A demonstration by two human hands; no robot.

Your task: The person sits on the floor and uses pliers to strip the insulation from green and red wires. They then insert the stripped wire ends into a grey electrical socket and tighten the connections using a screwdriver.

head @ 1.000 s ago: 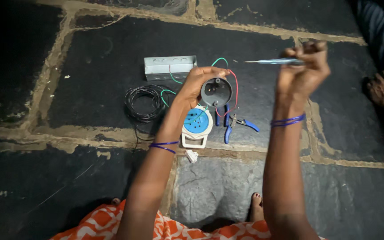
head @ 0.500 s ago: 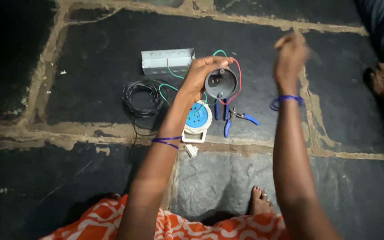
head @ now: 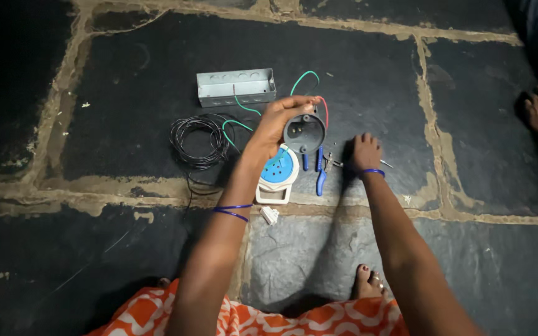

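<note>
While steadying round box (head: pixel 304 132) by wires, left hand (head: pixel 279 118) pinched shut; right hand (head: pixel 365 152) down flat by pliers (head: pixel 320 169), grip unclear.

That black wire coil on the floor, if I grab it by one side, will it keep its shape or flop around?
The black wire coil would probably sag and spread, since its thin loops lie loose with no visible tie. It looks light for its bulk, mostly open space. One strand trails off toward the stone joint, so it would likely drag behind rather than lift cleanly.
</note>
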